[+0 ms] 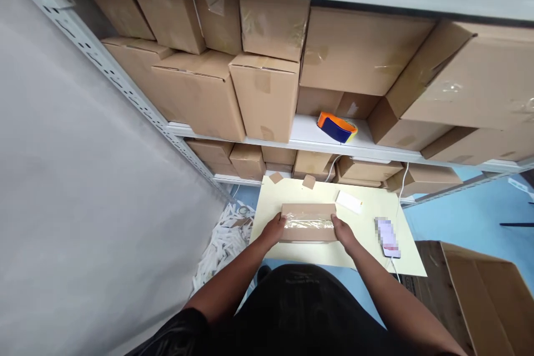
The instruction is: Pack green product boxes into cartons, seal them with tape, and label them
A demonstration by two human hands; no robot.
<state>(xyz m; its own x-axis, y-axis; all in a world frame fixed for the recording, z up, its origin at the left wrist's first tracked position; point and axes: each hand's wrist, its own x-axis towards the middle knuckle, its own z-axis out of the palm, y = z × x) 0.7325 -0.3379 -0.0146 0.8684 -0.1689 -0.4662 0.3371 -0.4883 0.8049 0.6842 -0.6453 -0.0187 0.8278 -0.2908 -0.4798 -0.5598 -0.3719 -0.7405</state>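
A small flat cardboard box (308,221) with shiny clear tape across its top lies on a pale yellow table (375,217). My left hand (274,228) grips its left end with fingers curled round the edge. My right hand (342,230) holds its right end the same way. Both forearms reach forward over my dark shirt.
Shelves (308,132) ahead are packed with brown cartons. An orange and blue tape dispenser (337,126) sits on the shelf. A white card (349,202), two cardboard scraps and a phone (387,238) on a cable lie on the table. An open carton (492,289) stands right; white strips (223,245) litter the floor left.
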